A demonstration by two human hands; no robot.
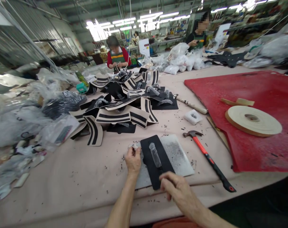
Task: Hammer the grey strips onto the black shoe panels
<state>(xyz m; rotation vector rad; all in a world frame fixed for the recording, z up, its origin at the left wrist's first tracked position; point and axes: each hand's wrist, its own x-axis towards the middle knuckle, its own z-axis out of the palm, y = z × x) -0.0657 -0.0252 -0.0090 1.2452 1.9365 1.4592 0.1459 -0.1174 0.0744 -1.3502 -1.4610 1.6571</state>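
Note:
A flat black panel (148,164) with rounded corners lies on a pale, speckled board (178,155). A handle wrapped in clear plastic (155,155) is fixed on top of the panel. My left hand (133,160) is beside the panel's left edge, its thumb and fingers pinched together. Something small and whitish shows at those fingertips, too unclear to name. At the panel's lower right corner is my right hand (179,191), its fingers curled. What they hold, if anything, is hidden. To the right lies a claw hammer (209,158) with a red and black handle.
A pile of striped black-and-cream pieces (113,116) spreads beyond the panel. A white block (193,117) and an awl-like tool (193,106) lie behind the hammer. Right, a tape roll (264,122) rests on a red sheet (210,88). Plastic bags (15,126) crowd the left. Co-workers work behind.

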